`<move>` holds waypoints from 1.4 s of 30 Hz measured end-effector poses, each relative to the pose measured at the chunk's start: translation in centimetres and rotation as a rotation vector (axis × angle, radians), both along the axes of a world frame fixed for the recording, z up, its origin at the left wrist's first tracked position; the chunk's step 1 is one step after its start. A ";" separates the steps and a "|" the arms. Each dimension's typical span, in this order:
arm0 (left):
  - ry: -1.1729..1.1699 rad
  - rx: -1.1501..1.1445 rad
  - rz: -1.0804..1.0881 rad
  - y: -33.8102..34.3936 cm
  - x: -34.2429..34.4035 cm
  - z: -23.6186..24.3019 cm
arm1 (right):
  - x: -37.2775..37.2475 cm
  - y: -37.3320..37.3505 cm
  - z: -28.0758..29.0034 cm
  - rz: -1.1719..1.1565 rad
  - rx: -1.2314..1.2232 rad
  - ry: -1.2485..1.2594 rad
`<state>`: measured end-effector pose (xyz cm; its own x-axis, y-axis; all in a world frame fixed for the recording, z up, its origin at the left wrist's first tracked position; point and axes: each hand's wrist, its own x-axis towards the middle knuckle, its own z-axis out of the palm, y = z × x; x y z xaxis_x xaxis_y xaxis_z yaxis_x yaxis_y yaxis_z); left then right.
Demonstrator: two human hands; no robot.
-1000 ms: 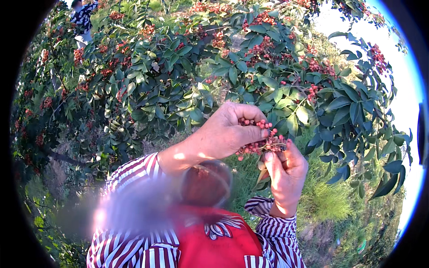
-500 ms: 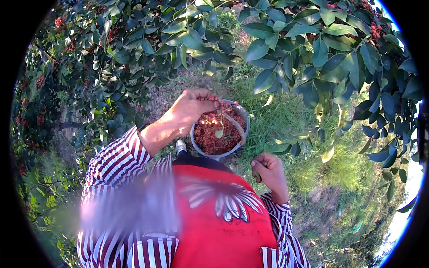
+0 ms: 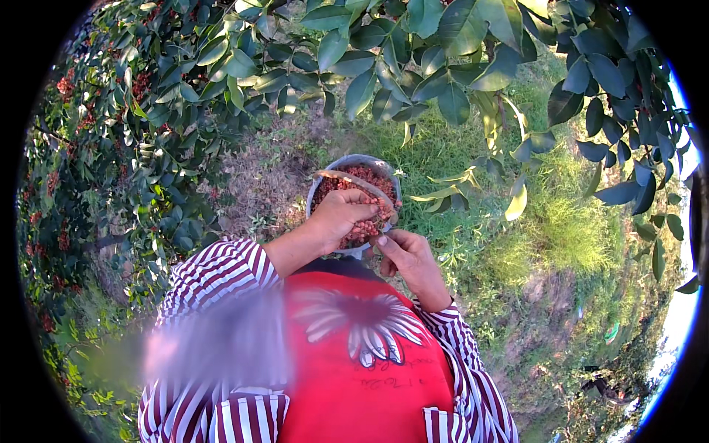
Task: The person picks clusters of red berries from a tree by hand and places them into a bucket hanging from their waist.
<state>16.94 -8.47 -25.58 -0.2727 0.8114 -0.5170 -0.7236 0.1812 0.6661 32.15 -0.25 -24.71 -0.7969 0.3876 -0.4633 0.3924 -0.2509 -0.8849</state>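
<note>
Open grass point(image 3: 443, 166) flanks one bucket point(image 3: 348, 160); over its near edge, left hand point(image 3: 338, 219) grips one berry bunch point(image 3: 382, 213), right hand point(image 3: 410, 260) pinches, contents unclear

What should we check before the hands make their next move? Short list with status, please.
1. Left hand has hold of the red berry cluster: ok.
2. Right hand near the cluster: ok, thumb and fingers close to its lower end; actual contact: cannot tell.
3. Bucket below the left hand, mouth up: ok.
4. Bucket opening unobstructed: not ok, the handle arches across it.
5. Room left above the berries inside: cannot tell from overhead.
6. Hanging leaves apart from both hands: ok.
</note>
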 end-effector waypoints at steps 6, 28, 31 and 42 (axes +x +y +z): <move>0.378 -0.141 -0.093 -0.5 0.9 -4.2 | -0.1 -0.6 0.5 0.004 -0.229 0.032; 1.392 -0.127 -0.934 1.8 -1.8 -8.2 | 13.0 2.4 -3.4 0.059 1.176 -0.919; 1.162 0.400 -0.740 -0.2 -0.9 -0.6 | 11.5 4.4 2.8 -0.023 1.085 -0.799; 1.691 0.624 0.046 0.6 -8.3 27.7 | -3.0 0.3 24.0 -0.160 1.677 0.670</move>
<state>8.64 -7.91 2.10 -0.1513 0.7346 0.6615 0.7428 -0.3571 0.5664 29.12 0.01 -0.66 -0.5763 0.1384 0.8055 -0.0335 0.9807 -0.1924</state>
